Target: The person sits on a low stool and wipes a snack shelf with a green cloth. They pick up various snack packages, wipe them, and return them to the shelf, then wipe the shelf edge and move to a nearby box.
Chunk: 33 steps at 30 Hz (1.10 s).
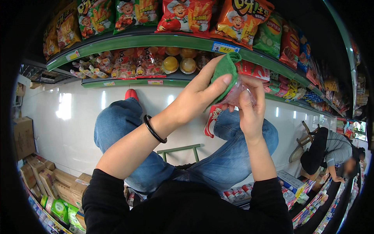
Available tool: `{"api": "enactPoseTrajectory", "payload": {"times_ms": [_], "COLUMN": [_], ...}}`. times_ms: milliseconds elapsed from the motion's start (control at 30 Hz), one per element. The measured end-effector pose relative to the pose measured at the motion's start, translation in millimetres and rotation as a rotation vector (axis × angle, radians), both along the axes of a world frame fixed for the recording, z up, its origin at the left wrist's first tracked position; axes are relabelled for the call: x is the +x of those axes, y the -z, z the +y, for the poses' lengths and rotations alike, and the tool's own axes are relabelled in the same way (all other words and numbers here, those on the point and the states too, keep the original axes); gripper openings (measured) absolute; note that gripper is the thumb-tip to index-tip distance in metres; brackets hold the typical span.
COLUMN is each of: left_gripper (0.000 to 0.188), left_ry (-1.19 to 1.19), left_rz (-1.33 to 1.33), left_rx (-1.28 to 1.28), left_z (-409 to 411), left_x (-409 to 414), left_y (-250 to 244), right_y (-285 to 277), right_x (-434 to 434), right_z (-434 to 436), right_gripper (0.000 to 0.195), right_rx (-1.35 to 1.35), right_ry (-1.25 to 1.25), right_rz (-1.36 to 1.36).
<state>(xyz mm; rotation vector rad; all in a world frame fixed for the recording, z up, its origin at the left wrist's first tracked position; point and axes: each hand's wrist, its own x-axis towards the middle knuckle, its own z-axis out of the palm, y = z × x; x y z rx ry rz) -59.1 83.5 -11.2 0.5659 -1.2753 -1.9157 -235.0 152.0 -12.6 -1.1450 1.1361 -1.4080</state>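
Note:
My left hand (209, 87) grips a folded green cloth (226, 71), the thumb lying across it. The cloth rests against a clear plastic package (235, 93) with a pinkish tint. My right hand (252, 105) holds that package by its right side, its thumb pressed on the plastic. Fingers and cloth hide much of the package, so its exact kind is unclear. Both hands are in front of the lower snack shelf, where round jelly cups (170, 65) and bagged sweets (150, 63) stand in a row.
Crisp bags (185, 16) line the upper shelf, above its green edge rail (140, 39). A green metal stool frame (178, 149) shows between my knees. Cardboard boxes (24, 137) stand at the left. A bent-over person (336, 149) reaches toward shelves at the right.

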Motion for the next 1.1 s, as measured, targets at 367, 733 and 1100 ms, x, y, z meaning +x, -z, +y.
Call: {"api": "enactPoseTrajectory", "payload": {"times_ms": [367,733,1100], "left_gripper": [0.071,0.048,0.050], "left_ry": [0.087,0.046,0.088], "left_rz": [0.005,0.459,0.394], "left_rx": [-0.193,0.452,0.443], "left_z": [-6,-2,-2], "left_x": [3,-11,-10], "left_y": [-1,15,16], "right_y": [8,14,8], "right_x": [-23,-21,-21], "right_z": [-7,0,-4], "right_gripper": [0.043,0.060,0.052], "right_rx": [0.280,0.281,0.128], "right_ry": [-0.195,-0.301,-0.205], "right_rz": [-0.686,-0.868,-0.378]}}
